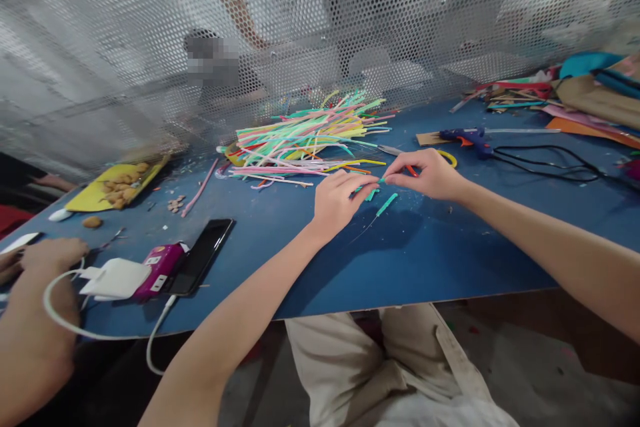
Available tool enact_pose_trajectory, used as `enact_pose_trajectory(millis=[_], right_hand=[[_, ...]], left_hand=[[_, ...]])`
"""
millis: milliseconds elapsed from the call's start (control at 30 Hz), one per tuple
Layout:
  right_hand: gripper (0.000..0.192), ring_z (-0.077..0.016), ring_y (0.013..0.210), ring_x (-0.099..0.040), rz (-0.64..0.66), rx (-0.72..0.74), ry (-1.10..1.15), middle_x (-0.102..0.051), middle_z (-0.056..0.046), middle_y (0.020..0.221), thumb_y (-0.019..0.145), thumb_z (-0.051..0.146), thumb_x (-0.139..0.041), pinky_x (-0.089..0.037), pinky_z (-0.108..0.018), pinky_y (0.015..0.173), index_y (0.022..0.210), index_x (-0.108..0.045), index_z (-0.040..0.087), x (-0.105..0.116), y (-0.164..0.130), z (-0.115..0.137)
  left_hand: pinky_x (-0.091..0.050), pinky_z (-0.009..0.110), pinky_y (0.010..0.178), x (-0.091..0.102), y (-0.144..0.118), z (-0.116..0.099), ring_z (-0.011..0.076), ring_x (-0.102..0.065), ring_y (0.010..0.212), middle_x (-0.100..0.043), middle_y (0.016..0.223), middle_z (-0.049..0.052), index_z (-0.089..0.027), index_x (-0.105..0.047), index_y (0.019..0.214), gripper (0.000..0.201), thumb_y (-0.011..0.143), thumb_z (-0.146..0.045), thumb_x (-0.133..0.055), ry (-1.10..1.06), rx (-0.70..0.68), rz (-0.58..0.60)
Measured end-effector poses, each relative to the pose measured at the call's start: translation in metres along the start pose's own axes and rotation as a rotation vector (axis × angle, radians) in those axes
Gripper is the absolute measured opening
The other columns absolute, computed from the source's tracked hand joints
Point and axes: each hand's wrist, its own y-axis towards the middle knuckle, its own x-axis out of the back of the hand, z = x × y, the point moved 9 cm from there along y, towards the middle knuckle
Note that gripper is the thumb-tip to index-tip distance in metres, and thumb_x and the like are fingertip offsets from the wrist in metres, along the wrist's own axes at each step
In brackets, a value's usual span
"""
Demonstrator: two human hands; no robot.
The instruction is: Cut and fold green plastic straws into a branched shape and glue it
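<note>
**Fingertips Meet on a Teal Strip at the Blue Table**

Your left hand (340,203) and right hand (430,175) come together over the blue table (425,260), thumb and fingers of each pinched shut on a short teal strip (373,184) held between them, just above the tabletop. Whether it is one piece or two being joined is too small to tell. By the look of it, you are in the middle of fitting or pulling the strip end to end; the next move would call for a steady pinch on both sides and a small, straight motion, since the piece is thin and easily bent.

Just near of your fingers lie two more teal offcuts (387,203), one trailing a fine wire. Farther off, a loose pile of coloured strips (305,137) fans across the middle of the table. To the far right rests a blue glue gun (467,139) with its black cord (550,163), and beyond it a heap of paper scraps (590,97).

At the near left, a phone (203,255), a pink power bank (160,270) and a white charger (115,278) sit together beside another person's hand (47,255). A yellow sheet (93,197) with brown pieces lies far left, below the mesh screen (350,13).
</note>
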Motion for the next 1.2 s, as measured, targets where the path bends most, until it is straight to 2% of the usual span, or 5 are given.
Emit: enact_pose_trajectory(millis=[267, 500, 667, 1033, 1200], right_hand=[[0.017, -0.0184, 0.085, -0.068, 0.130, 0.104, 0.120, -0.077, -0.002, 0.092, 0.092, 0.041, -0.069, -0.053, -0.036, 0.083, 0.092, -0.078, 0.027, -0.007, 0.001, 0.007], [0.024, -0.0156, 0.079, -0.065, 0.079, 0.009, 0.094, -0.075, -0.004, 0.094, 0.096, 0.044, -0.062, -0.052, -0.031, 0.075, 0.101, -0.075, 0.024, 0.001, 0.000, 0.001], [0.028, -0.0164, 0.078, -0.066, 0.100, 0.084, 0.040, -0.077, -0.003, 0.094, 0.087, 0.047, -0.074, -0.052, -0.031, 0.075, 0.105, -0.077, 0.025, -0.007, -0.003, 0.011], [0.015, -0.0176, 0.089, -0.067, 0.198, 0.145, 0.163, -0.075, -0.003, 0.095, 0.089, 0.039, -0.073, -0.053, -0.035, 0.084, 0.093, -0.078, 0.026, -0.009, -0.001, 0.008], [0.017, -0.0178, 0.088, -0.067, 0.212, 0.109, 0.205, -0.074, -0.004, 0.095, 0.088, 0.040, -0.075, -0.053, -0.036, 0.082, 0.093, -0.078, 0.025, -0.009, 0.000, 0.001]], left_hand=[[-0.045, 0.034, 0.088, -0.005, 0.003, -0.007, 0.0169, -0.066, 0.090, -0.079, 0.100, 0.001, -0.025, -0.074, 0.103, 0.028, 0.102, -0.044, -0.054, 0.128, -0.088, 0.193], [-0.043, 0.034, 0.087, 0.001, 0.004, -0.006, 0.0172, -0.065, 0.090, -0.079, 0.100, 0.001, -0.025, -0.074, 0.100, 0.027, 0.103, -0.043, -0.054, 0.170, -0.058, 0.138], [-0.043, 0.033, 0.085, 0.003, 0.003, -0.005, 0.0160, -0.064, 0.086, -0.079, 0.099, -0.001, -0.025, -0.074, 0.101, 0.025, 0.102, -0.042, -0.056, 0.149, -0.059, 0.095], [-0.041, 0.035, 0.085, -0.013, -0.002, -0.011, 0.0167, -0.062, 0.093, -0.077, 0.107, 0.001, -0.024, -0.070, 0.108, 0.025, 0.106, -0.037, -0.048, 0.147, -0.214, 0.269], [-0.042, 0.034, 0.089, -0.013, -0.001, -0.010, 0.0172, -0.063, 0.095, -0.076, 0.103, 0.002, -0.023, -0.067, 0.104, 0.026, 0.105, -0.041, -0.049, 0.120, -0.192, 0.287]])
